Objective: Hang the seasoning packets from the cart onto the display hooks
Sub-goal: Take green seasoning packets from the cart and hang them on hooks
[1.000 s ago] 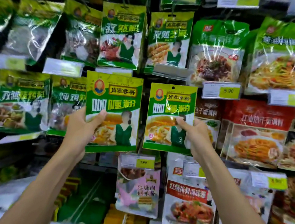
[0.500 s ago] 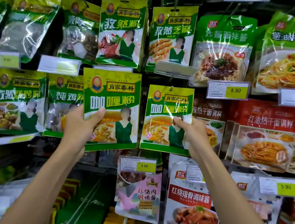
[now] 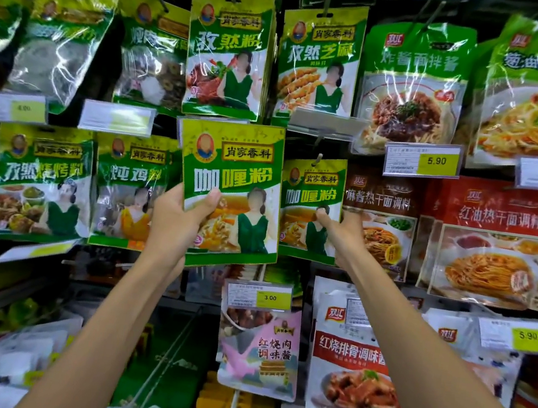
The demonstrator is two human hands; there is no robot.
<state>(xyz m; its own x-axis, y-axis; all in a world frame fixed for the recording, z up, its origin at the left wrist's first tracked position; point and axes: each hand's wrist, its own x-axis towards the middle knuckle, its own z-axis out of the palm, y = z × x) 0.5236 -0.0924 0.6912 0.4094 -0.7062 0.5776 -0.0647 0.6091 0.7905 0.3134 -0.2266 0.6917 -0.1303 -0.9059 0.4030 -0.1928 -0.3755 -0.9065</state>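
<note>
My left hand (image 3: 175, 221) grips a green curry powder packet (image 3: 233, 178) by its lower left edge and holds it up in front of the display. Right beside it, an identical smaller-looking curry packet (image 3: 309, 202) hangs on a display hook (image 3: 317, 159), whose tip pokes through its top hole. My right hand (image 3: 339, 232) pinches that hanging packet at its right side, thumb on the front. The cart is out of view.
Rows of hanging seasoning packets surround the spot: cumin packets (image 3: 226, 56) above, red noodle sauce packets (image 3: 493, 242) to the right, rib sauce packets (image 3: 359, 365) below. Price tags (image 3: 420, 161) jut out on hook ends. Shelved goods lie low at left.
The packet in my left hand has moved right and closer to the hanging one, nearly touching it. My right hand stays on the hung packet.
</note>
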